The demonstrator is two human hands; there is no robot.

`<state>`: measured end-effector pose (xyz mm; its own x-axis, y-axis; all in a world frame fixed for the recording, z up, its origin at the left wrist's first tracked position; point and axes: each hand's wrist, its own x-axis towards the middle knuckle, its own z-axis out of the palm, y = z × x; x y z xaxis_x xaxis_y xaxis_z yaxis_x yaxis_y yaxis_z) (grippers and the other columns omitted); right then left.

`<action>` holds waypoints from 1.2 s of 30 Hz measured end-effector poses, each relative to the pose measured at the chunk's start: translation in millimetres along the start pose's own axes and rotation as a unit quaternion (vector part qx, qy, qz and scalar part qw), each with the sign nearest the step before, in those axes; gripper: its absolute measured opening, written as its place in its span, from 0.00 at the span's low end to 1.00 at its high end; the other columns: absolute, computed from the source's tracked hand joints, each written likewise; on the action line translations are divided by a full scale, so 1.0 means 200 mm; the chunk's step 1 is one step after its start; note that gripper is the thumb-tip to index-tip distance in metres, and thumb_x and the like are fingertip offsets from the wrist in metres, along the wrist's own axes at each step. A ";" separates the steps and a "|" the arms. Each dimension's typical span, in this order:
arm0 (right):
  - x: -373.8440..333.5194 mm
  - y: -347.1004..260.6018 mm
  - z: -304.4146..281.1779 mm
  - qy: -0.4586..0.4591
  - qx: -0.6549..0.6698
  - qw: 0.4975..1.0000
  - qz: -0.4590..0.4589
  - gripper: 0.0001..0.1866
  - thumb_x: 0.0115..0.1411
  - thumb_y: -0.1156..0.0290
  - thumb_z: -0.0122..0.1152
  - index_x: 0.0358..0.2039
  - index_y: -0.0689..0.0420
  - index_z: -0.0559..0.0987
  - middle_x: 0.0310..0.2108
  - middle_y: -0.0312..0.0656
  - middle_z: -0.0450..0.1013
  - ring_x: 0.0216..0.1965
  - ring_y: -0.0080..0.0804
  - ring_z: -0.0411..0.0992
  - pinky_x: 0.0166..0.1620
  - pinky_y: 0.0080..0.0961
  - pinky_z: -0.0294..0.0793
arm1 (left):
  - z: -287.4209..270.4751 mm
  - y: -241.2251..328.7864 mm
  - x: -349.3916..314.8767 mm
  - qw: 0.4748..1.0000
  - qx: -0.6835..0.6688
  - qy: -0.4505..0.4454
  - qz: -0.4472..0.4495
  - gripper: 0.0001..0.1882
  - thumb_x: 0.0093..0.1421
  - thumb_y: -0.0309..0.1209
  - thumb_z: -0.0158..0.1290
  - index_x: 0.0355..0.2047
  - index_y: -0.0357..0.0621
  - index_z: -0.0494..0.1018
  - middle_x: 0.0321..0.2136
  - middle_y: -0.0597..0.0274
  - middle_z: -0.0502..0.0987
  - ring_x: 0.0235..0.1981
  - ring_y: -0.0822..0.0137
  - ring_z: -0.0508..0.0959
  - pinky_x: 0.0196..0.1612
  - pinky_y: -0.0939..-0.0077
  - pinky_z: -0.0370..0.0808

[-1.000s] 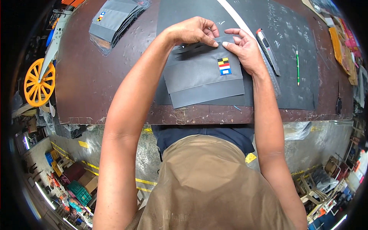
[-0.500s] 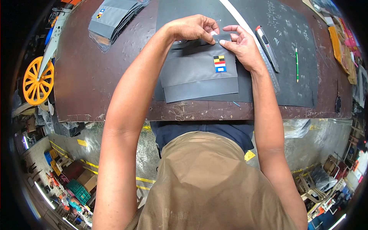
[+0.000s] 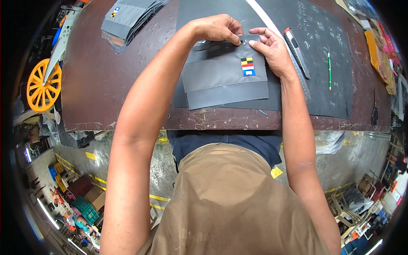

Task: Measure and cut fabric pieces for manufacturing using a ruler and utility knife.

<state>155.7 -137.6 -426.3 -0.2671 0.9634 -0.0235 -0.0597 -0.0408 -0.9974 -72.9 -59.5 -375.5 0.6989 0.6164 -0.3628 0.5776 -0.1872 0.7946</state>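
Your fingers are at the upper edge of the grey panel (image 3: 212, 80): thumb and forefinger of your left hand (image 3: 216, 28) are closed on it, while your right hand (image 3: 274, 53) sets its thumb there with the other fingers bent behind; whether they grip, I cannot tell. That panel lies in front of you near the table's front edge, its coloured patch (image 3: 247, 66) toward your right. Under it a dark mat (image 3: 314, 102) covers part of the scuffed brown table (image 3: 93, 85). White marks dot the mat's right part, and a white strip (image 3: 263, 15) runs slantwise across its far end. Beside your right hand you have a red-and-black cutter (image 3: 297, 51), a clear ruler (image 3: 304, 87) and, farther right, a green pencil (image 3: 329, 72). A stack of similar grey pieces (image 3: 127, 19) sits at the far left, and a yellow spoked wheel (image 3: 43, 90) stands just past the table's left edge. Below you, yellow lines (image 3: 159, 198) cross the grey floor (image 3: 163, 170); a green crate (image 3: 86, 210) sits among clutter at lower left.
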 end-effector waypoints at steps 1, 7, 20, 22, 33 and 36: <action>0.00 0.00 0.01 -0.001 0.000 1.000 -0.001 0.19 0.65 0.78 0.67 0.56 0.64 0.78 0.31 0.27 0.77 0.32 0.11 0.73 0.35 0.12 0.73 | 0.00 0.00 -0.01 0.999 0.031 0.008 0.009 0.12 0.62 0.33 0.67 0.42 0.41 0.82 0.27 0.70 0.81 0.30 0.75 0.75 0.38 0.75 0.72; -0.06 -0.05 0.06 0.003 0.016 1.000 0.002 0.20 0.65 0.79 0.66 0.57 0.65 0.77 0.37 0.34 0.81 0.37 0.16 0.78 0.41 0.15 0.79 | 0.02 0.01 -0.08 0.994 0.090 0.048 0.047 0.17 0.60 0.35 0.68 0.47 0.41 0.85 0.36 0.61 0.87 0.36 0.68 0.81 0.45 0.68 0.78; -0.13 -0.06 0.08 -0.015 0.057 0.998 -0.008 0.23 0.62 0.81 0.68 0.58 0.65 0.75 0.46 0.43 0.81 0.44 0.23 0.81 0.47 0.21 0.83 | 0.08 0.04 -0.14 0.996 0.038 0.074 0.029 0.16 0.59 0.33 0.68 0.46 0.42 0.85 0.35 0.61 0.86 0.36 0.68 0.80 0.43 0.69 0.77; -0.13 -0.05 0.06 -0.013 0.058 0.998 -0.009 0.23 0.62 0.81 0.68 0.58 0.65 0.76 0.46 0.43 0.81 0.43 0.22 0.81 0.47 0.21 0.83 | 0.09 0.04 -0.13 0.995 0.026 0.074 0.055 0.15 0.59 0.34 0.69 0.43 0.40 0.83 0.34 0.61 0.85 0.35 0.68 0.80 0.41 0.69 0.77; -0.11 -0.02 0.01 -0.012 0.061 0.998 -0.026 0.23 0.64 0.80 0.67 0.59 0.63 0.76 0.44 0.40 0.80 0.42 0.19 0.79 0.45 0.18 0.81 | 0.12 0.04 -0.08 0.991 0.026 0.111 0.077 0.16 0.58 0.30 0.69 0.45 0.38 0.80 0.34 0.60 0.83 0.37 0.67 0.80 0.45 0.71 0.78; -0.11 -0.02 0.01 -0.005 0.068 0.997 -0.022 0.22 0.64 0.80 0.68 0.58 0.64 0.76 0.43 0.39 0.80 0.41 0.18 0.78 0.45 0.17 0.81 | 0.11 0.05 -0.09 0.991 0.031 0.104 0.081 0.17 0.59 0.28 0.69 0.46 0.38 0.78 0.35 0.60 0.83 0.38 0.67 0.81 0.47 0.71 0.78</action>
<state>159.5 -158.6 -421.6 -0.2717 0.9621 0.0212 -0.2009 -0.0352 -0.9790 -70.3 -88.5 -371.6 0.6862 0.7173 -0.1207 0.4949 -0.3387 0.8002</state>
